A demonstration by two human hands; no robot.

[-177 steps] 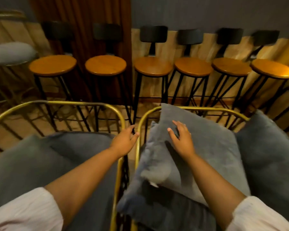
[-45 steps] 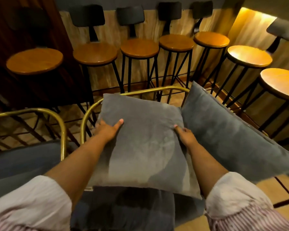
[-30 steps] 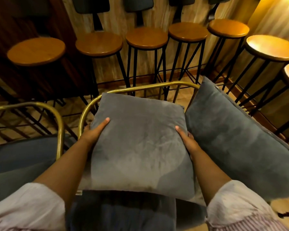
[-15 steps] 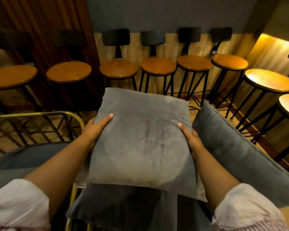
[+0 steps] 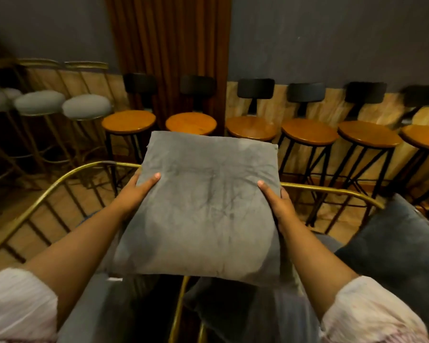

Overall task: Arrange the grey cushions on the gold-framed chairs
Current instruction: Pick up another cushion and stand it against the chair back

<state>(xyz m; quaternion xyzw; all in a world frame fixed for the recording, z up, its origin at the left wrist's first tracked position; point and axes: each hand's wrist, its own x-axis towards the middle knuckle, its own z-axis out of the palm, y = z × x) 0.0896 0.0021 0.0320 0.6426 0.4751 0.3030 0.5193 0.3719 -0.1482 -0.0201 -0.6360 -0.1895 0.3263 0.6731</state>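
Note:
I hold a square grey cushion (image 5: 206, 206) flat in the air in front of me. My left hand (image 5: 136, 191) grips its left edge, thumb on top. My right hand (image 5: 279, 206) grips its right edge the same way. The cushion hangs over the gap between two gold-framed chairs: the left chair (image 5: 60, 184) with its curved barred back, and the right chair (image 5: 332, 194). A darker grey cushion (image 5: 396, 246) leans on the right chair. Grey seat padding (image 5: 89, 308) shows below the held cushion.
A row of black-legged stools with round wooden seats (image 5: 310, 131) lines the wall behind the chairs. Gold stools with grey padded seats (image 5: 86, 106) stand at the far left. A brown curtain (image 5: 169, 53) hangs behind them.
The cushion has been lifted off the right chair and carried left, to above the gap between the two chairs. Both hands keep their grip on its sides. My view has swung left.

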